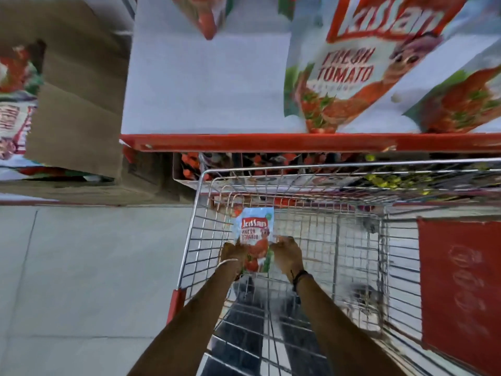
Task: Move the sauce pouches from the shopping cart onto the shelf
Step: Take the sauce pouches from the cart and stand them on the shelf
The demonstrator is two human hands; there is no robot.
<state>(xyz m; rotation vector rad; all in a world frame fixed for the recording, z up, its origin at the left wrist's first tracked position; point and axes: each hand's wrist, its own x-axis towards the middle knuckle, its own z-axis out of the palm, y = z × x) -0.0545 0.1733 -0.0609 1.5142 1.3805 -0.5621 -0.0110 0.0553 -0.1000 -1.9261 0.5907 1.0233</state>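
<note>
A tomato sauce pouch [253,234], pale blue with red print, is inside the wire shopping cart [339,240] near its front left corner. Both my hands reach down into the cart and grip the pouch's lower end: my left hand [233,253] on its left side, my right hand [287,256] on its right side. The shelf [206,85] with a red front lip is above the cart. Three pouches of the same kind stand on the shelf: a large one [352,63] at the right, another [461,101] at the far right edge, and one [206,12] at the top middle.
An open cardboard box [73,104] with more pouches [13,90] sits left of the shelf. The shelf's left and middle surface is bare white. A red panel [461,289] hangs on the cart's right side. Grey tiled floor [81,280] lies to the left.
</note>
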